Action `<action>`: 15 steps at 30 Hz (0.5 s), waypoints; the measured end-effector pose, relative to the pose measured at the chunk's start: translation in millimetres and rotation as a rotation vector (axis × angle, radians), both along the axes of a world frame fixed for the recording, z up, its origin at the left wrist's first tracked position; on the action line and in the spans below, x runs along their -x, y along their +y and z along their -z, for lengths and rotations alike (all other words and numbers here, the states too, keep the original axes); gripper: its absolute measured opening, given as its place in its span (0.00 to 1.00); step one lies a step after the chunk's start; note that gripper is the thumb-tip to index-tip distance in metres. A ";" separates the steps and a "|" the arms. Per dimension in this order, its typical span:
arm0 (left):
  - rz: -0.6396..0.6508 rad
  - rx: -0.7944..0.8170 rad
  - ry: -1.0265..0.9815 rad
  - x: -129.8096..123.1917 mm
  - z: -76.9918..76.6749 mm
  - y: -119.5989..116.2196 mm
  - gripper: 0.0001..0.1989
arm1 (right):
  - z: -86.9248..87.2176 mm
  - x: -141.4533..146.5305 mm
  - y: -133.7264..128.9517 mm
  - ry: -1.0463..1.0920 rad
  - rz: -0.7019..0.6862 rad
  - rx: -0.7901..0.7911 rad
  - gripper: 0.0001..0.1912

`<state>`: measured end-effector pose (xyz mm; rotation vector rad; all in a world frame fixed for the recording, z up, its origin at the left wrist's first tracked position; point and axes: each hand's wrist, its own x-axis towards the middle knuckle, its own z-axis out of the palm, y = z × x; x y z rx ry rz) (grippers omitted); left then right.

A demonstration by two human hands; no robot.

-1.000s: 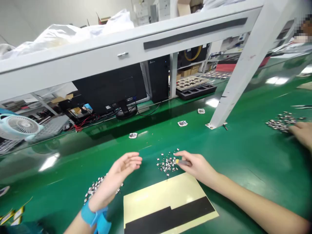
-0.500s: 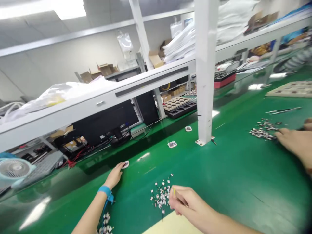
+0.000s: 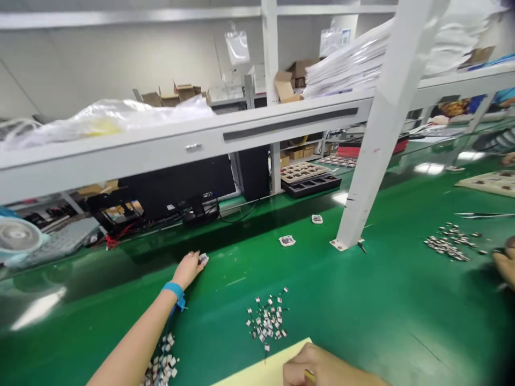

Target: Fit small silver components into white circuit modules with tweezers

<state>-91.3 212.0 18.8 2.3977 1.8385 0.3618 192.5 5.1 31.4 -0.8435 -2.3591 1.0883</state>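
Note:
My left hand (image 3: 188, 269), with a blue wrist strap (image 3: 175, 291), reaches far across the green bench. Its fingers are closed on the edge of a small white-rimmed piece (image 3: 203, 259), partly hidden by them. My right hand (image 3: 316, 365) is low in the view, over a pale yellow sheet (image 3: 257, 373). It grips a slim tool with a yellow part (image 3: 309, 375); most of the tool is hidden, so its kind is unclear. Between the hands lies a loose group of small white parts with dark leads (image 3: 267, 319). More white parts (image 3: 164, 360) lie beside my left forearm.
Two similar white-rimmed pieces (image 3: 287, 240) lie beyond the parts. A white post (image 3: 374, 145) stands on the bench. At right are a pile of small metallic parts (image 3: 448, 244), tweezers (image 3: 483, 215) and another person's hand (image 3: 506, 265). Trays (image 3: 309, 185) and a monitor (image 3: 193, 185) stand behind.
The view has levelled out. My right hand has moved down from the white parts to the yellow sheet. My left fingers now close round the white-rimmed piece. The other person's hand has drawn away rightward.

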 end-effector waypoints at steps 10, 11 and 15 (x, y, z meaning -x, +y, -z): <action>0.154 0.171 -0.374 -53.9 -29.0 -109.7 0.16 | -12.7 -5.7 -13.3 0.028 -0.038 0.213 0.09; 0.222 0.207 -0.536 -63.0 -27.5 -130.4 0.15 | -10.7 -5.9 -12.4 0.016 -0.038 0.231 0.09; 0.255 0.295 -0.827 -86.1 -10.0 -191.8 0.16 | -6.3 -5.3 -10.5 -0.066 -0.096 0.236 0.06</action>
